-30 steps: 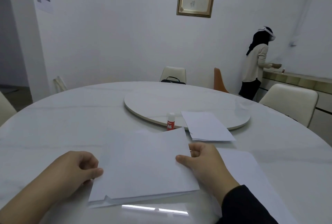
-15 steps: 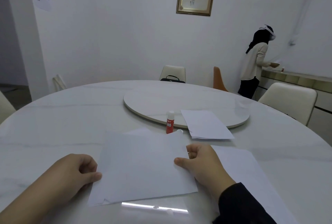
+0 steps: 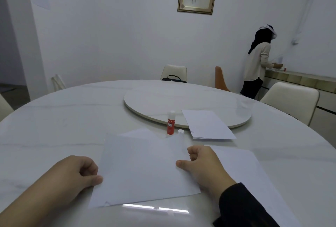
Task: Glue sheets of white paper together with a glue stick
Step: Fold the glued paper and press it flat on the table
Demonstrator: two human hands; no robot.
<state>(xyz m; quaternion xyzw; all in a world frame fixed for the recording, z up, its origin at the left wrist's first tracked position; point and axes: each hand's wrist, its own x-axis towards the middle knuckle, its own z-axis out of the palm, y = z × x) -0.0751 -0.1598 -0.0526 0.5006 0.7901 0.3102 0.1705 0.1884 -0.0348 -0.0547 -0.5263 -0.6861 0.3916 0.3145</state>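
paper: top sheet (image 3: 143,168) is now lying flat on the counter (image 3: 63,117), just in front of the glue stick (image 3: 171,123); a second ago its near edge was lifted
left hand (image 3: 72,175): thumb and curled fingers pinching the sheet's left edge
right hand (image 3: 203,165): doing the same on the right edge
glue stick: standing upright, cap (image 3: 180,131) lying beside it
what it means: looks like the sheets are getting squared up and pressed down, so this join is probably about done

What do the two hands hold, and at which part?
The paper sheets: left hand pinches the left edge, right hand the right edge.
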